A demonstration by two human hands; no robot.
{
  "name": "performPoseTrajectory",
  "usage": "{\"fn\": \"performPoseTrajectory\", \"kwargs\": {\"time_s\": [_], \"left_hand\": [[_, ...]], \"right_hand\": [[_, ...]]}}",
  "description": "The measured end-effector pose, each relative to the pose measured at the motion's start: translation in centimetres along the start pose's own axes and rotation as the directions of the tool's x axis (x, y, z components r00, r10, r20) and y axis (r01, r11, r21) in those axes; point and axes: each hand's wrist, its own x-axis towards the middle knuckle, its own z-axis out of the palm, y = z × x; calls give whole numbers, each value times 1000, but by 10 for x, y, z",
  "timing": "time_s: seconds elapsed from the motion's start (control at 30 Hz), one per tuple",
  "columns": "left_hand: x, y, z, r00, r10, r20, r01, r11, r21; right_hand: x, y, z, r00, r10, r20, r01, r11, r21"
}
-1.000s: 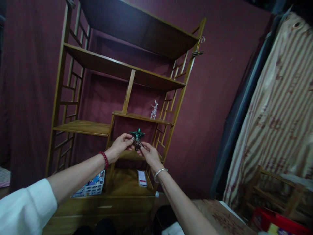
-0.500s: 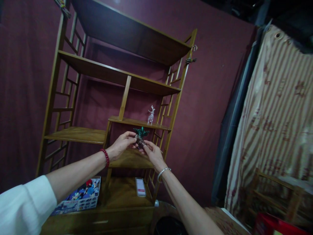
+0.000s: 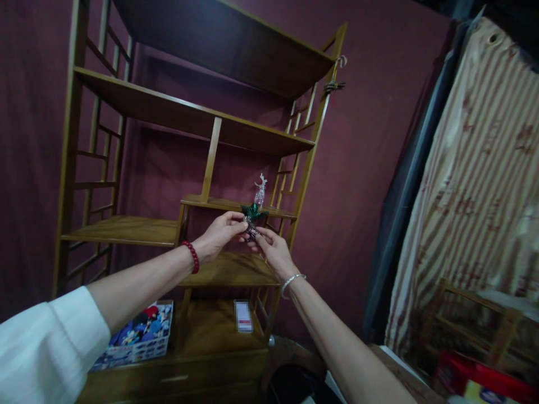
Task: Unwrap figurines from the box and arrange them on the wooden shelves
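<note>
Between both hands is a small ornament with a green, leaf-like top (image 3: 254, 212) and a dark, shiny lower part. My left hand (image 3: 222, 234), with a red bead bracelet at its wrist, pinches the ornament from the left. On the other side, the fingers of my right hand (image 3: 274, 251) close on its lower part; a silver bangle circles that wrist. Fingers hide some of the ornament. Just behind it in the view, a clear deer figurine (image 3: 260, 195) stands upright on the middle right shelf (image 3: 210, 204).
A wooden display rack (image 3: 213, 160) with stepped shelves stands against the dark red wall. On its lower level are a white basket (image 3: 158, 348) of colourful items and a flat, pixelated rectangle (image 3: 243, 317). A striped curtain (image 3: 455, 185) hangs at right, near a red object (image 3: 471, 376).
Both hands have moved up and slightly right with the ornament, which now appears closer to the deer figurine. The camera view has also shifted a little.
</note>
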Motion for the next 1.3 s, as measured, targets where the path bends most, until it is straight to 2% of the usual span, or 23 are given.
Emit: {"fn": "performPoseTrajectory", "kwargs": {"time_s": [0.3, 0.63, 0.8, 1.03, 1.3], "left_hand": [[24, 10, 0, 999, 34, -7, -34, 999, -37], [44, 33, 4, 997, 78, -28, -78, 997, 26], [55, 39, 3, 993, 101, -55, -97, 993, 63], [70, 52, 1, 986, 135, -95, -125, 987, 106], [90, 49, -7, 977, 127, -169, -107, 986, 124]], "right_hand": [[26, -25, -8, 998, -61, -16, 61, 998, -15], [50, -50, 1, 995, -85, -55, 85, 996, -1], [68, -54, 3, 995, -78, -62, 79, 997, 16], [92, -60, 10, 982, -168, -81, 169, 986, 8], [115, -55, 12, 980, -184, -72, 181, 983, -39]]}}
